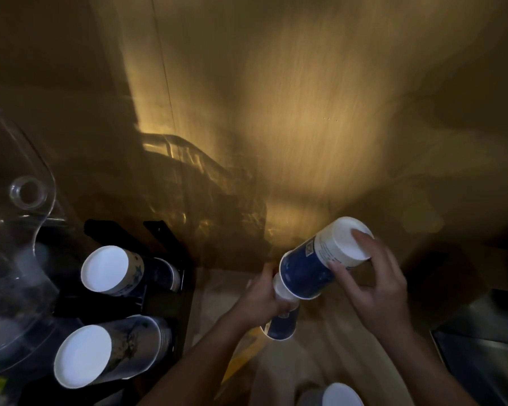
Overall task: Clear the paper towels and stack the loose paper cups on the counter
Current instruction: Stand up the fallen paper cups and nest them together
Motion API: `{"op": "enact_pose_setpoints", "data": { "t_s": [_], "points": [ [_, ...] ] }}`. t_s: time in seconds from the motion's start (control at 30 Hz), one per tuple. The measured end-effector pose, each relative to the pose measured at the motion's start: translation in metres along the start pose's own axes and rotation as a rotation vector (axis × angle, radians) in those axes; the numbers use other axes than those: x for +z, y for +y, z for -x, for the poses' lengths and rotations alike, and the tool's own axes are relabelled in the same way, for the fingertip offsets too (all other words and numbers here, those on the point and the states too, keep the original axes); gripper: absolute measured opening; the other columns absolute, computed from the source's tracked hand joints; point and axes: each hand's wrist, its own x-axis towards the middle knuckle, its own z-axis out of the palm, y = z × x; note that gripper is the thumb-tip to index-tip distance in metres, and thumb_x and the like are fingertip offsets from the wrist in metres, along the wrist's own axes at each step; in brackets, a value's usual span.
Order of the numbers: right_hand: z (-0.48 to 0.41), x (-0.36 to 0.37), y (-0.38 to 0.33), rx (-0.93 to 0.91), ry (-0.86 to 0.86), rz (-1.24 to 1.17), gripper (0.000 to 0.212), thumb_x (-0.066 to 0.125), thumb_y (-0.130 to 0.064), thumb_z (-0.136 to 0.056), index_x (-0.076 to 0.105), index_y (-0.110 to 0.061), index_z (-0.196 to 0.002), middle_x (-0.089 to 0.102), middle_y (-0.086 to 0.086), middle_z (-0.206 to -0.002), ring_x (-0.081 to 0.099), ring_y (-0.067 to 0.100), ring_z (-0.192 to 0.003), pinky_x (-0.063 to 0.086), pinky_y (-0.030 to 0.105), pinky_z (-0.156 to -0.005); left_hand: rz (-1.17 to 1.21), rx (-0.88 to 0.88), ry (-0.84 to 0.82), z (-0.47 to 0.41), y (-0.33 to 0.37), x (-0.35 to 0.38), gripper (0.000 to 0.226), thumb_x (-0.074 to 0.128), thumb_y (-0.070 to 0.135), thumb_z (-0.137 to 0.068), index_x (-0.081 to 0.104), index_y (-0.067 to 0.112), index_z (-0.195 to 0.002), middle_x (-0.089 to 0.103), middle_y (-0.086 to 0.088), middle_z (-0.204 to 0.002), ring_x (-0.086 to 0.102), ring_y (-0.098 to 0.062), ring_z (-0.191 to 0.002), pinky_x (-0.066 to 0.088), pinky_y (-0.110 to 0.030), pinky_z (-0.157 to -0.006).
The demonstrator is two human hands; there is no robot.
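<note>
My right hand (376,291) grips a blue and white paper cup (320,259), upside down and tilted, with its white base toward the wall. My left hand (261,297) holds a second blue cup (282,320), also bottom up. The upper cup's open mouth sits over the lower cup's base, partly nested. Another inverted cup (342,395) shows at the bottom edge. No paper towels are visible in this dim view.
A black holder (159,300) at the left carries two stacks of inverted cups (112,271) (106,351). A clear plastic dome (15,200) rises at far left. A steel sink edge (481,341) lies at the right. A wood-grain wall stands behind.
</note>
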Motion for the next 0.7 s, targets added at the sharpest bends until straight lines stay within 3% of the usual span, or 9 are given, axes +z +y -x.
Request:
{"op": "enact_pose_setpoints", "data": {
  "t_s": [0.17, 0.23, 0.3, 0.4, 0.5, 0.7],
  "points": [
    [0.0, 0.02, 0.011, 0.026, -0.102, -0.061, 0.067, 0.049, -0.058, -0.081, 0.053, -0.001, -0.116, 0.057, 0.023, -0.113, 0.05, 0.014, -0.104, 0.039, 0.007, -0.09, -0.022, 0.041, -0.06, -0.002, -0.007, -0.007, 0.089, 0.082, 0.031, -0.058, 0.025, 0.048, -0.124, 0.053, 0.009, -0.132, 0.05, -0.017, -0.125, 0.047, -0.044, -0.102],
    [0.002, 0.029, 0.019, 0.037, -0.145, -0.054, 0.058, 0.059, -0.05, -0.079, 0.053, -0.006, -0.116, 0.058, 0.021, -0.113, 0.054, 0.021, -0.101, 0.04, 0.012, -0.087, -0.025, 0.032, -0.075, -0.001, -0.012, -0.008, 0.092, 0.084, 0.028, -0.059, 0.027, 0.043, -0.13, 0.053, 0.009, -0.132, 0.051, -0.014, -0.123, 0.047, -0.041, -0.102],
    [0.008, 0.04, 0.029, 0.047, -0.216, -0.045, 0.055, 0.069, -0.038, -0.074, 0.052, -0.011, -0.118, 0.058, 0.021, -0.116, 0.055, 0.025, -0.102, 0.042, 0.014, -0.085, -0.072, 0.01, -0.041, 0.0, -0.015, -0.006, 0.08, 0.082, 0.029, -0.062, 0.038, 0.034, -0.128, 0.055, 0.006, -0.128, 0.053, -0.016, -0.119, 0.048, -0.041, -0.1],
    [0.025, 0.059, 0.046, 0.12, -0.414, -0.023, 0.055, 0.068, -0.035, -0.076, 0.047, -0.017, -0.123, 0.053, 0.013, -0.125, 0.052, 0.022, -0.109, 0.044, 0.026, -0.086, -0.162, -0.007, -0.069, -0.001, -0.015, -0.003, 0.062, 0.077, 0.032, -0.069, 0.048, 0.024, -0.123, 0.058, 0.0, -0.126, 0.056, -0.019, -0.114, 0.049, -0.045, -0.097],
    [0.043, 0.074, 0.066, 0.171, -0.578, 0.031, 0.05, 0.064, -0.036, -0.081, 0.042, -0.021, -0.123, 0.048, 0.007, -0.124, 0.048, 0.016, -0.109, 0.04, 0.025, -0.083, -0.264, 0.041, -0.125, -0.005, -0.013, 0.0, 0.059, 0.073, 0.034, -0.075, 0.046, 0.02, -0.126, 0.06, -0.002, -0.127, 0.056, -0.021, -0.114, 0.046, -0.047, -0.099],
    [0.052, 0.082, 0.076, 0.181, -0.628, 0.076, 0.048, 0.064, -0.037, -0.08, 0.043, -0.017, -0.118, 0.05, 0.01, -0.118, 0.043, 0.011, -0.096, 0.04, 0.025, -0.075, -0.306, 0.073, -0.114, -0.008, -0.019, 0.004, 0.064, 0.074, 0.035, -0.074, 0.044, 0.019, -0.129, 0.058, -0.004, -0.128, 0.056, -0.022, -0.115, 0.047, -0.046, -0.097]
  ]
}}
